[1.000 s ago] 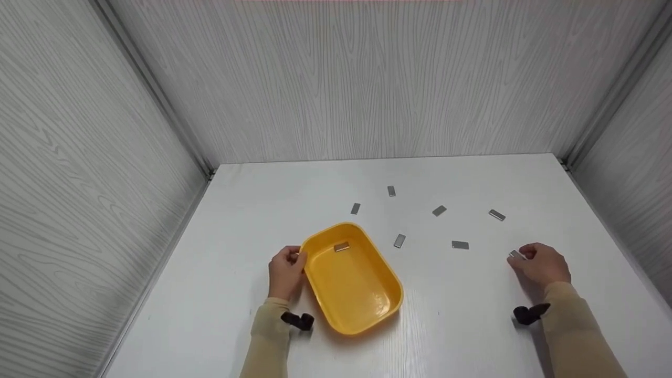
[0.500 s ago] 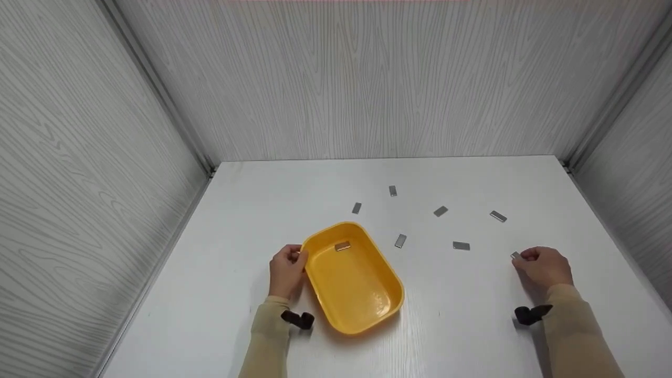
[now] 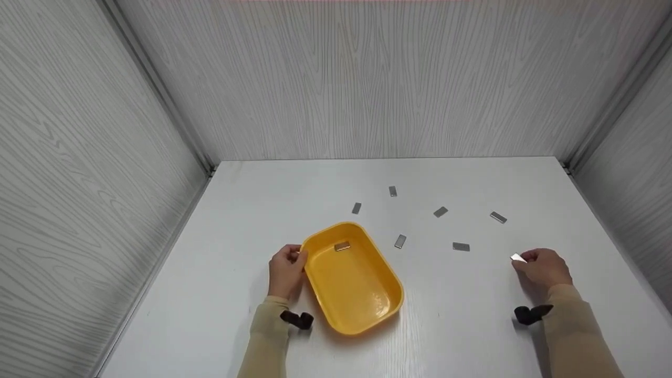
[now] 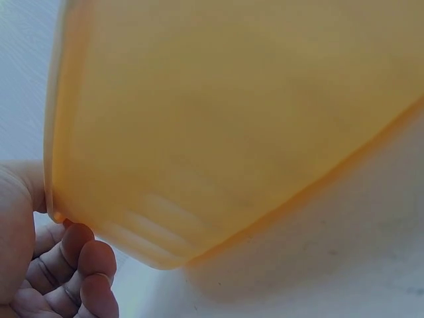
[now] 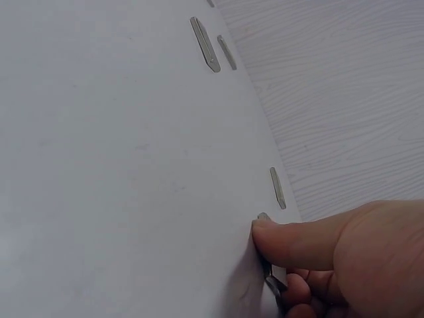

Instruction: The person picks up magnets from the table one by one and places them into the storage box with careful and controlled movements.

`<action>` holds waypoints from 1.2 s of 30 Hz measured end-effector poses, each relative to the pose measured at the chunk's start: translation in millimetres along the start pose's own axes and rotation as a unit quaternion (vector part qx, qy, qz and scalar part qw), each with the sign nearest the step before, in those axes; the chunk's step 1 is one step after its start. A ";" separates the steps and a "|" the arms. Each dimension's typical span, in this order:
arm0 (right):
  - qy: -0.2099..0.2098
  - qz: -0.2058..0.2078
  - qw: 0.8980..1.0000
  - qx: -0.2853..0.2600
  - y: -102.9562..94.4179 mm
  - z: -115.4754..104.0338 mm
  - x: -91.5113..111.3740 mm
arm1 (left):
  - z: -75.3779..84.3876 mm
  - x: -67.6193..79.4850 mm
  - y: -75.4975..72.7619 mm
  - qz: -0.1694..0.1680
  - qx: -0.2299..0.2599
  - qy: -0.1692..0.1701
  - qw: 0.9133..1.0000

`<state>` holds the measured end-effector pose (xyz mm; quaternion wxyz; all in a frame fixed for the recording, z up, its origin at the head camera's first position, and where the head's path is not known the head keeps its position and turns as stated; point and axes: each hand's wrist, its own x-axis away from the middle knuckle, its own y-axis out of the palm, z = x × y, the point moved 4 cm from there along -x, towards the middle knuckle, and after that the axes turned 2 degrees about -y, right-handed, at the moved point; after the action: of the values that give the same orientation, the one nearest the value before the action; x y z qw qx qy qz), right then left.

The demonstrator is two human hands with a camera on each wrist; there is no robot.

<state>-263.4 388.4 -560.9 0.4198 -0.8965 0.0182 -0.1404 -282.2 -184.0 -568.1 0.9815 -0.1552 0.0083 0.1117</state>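
Note:
A yellow plastic tray (image 3: 362, 291) lies at an angle on the white table. My left hand (image 3: 285, 273) grips its rim at the left corner, thumb on one side and fingers curled beneath in the left wrist view. One small silver rectangular metal piece (image 3: 342, 246) lies inside the tray, towards its far end. Off to the right, my right hand (image 3: 546, 268) pinches a similar metal piece (image 3: 517, 258) low over the table. In the right wrist view the thumb (image 5: 298, 245) covers much of that piece.
Several more silver pieces lie scattered beyond and right of the tray, among them one metal piece (image 3: 461, 247) left of the right hand and another metal piece (image 3: 498, 217) behind it. Wood-grain panels (image 3: 388, 79) wall the table at the back and both sides.
The right hand has closed its fingertips on the metal piece, whose top now shines brightly. The left hand and tray have stayed in place.

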 end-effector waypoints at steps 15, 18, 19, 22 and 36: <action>-0.022 0.002 0.999 0.024 0.8 5.5 4.6 | 0.5 -0.3 1.5 -0.009 0.000 -0.006 1.000; -0.018 0.003 1.000 0.024 0.9 6.5 4.6 | -1.1 -1.4 1.5 -0.011 -0.002 -0.007 1.000; -0.017 0.004 1.000 0.024 0.8 6.6 4.5 | -1.0 -1.5 1.5 -0.011 -0.002 -0.006 1.000; -0.016 0.012 1.000 0.024 0.2 6.1 3.7 | -1.2 -2.4 1.5 -0.011 0.003 -0.001 1.000; -0.043 0.021 0.999 0.001 -3.1 11.4 7.0 | -3.4 -0.8 0.0 -0.012 0.013 -0.019 1.000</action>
<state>-253.9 397.9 -563.9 0.4237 -0.9009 0.0190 -0.0927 -282.9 -185.3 -571.3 0.9847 -0.1405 -0.0111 0.1024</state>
